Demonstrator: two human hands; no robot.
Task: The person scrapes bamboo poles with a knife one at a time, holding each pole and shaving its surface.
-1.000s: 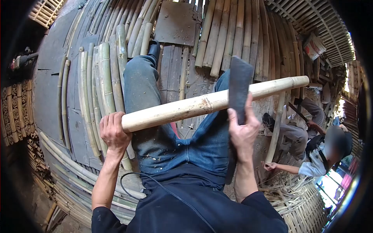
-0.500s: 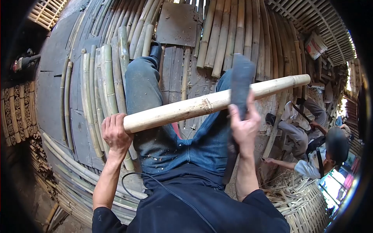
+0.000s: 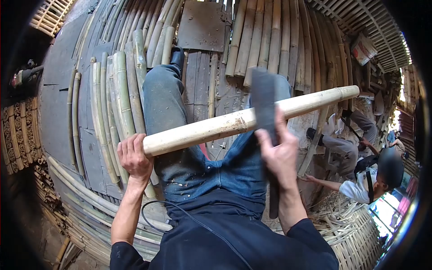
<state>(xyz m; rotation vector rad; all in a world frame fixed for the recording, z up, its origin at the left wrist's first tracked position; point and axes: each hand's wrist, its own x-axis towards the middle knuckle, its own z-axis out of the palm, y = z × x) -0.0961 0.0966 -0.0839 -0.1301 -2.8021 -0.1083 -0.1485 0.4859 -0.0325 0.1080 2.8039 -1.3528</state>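
Note:
A peeled pale bamboo pole (image 3: 202, 133) lies slantwise across my thighs, its right end higher in the view. My left hand (image 3: 135, 157) is closed around the pole's left end. In my right hand (image 3: 280, 153) is a long dark knife (image 3: 263, 96) with a wide flat blade, blurred by motion. The blade crosses over the pole right of its middle node, and its lower part runs down past my wrist. Whether the edge touches the pole I cannot tell.
Green bamboo poles (image 3: 122, 94) lie on the floor at left, more bamboo poles (image 3: 265, 40) beyond my legs. A dark board (image 3: 203, 24) lies at the far middle. At right sits another person (image 3: 360, 182), near a woven basket (image 3: 357, 238) with bamboo strips.
The knife and my right hand have shifted left along the pole. My left hand and the pole stay nearly in place. The person at right has moved an arm slightly.

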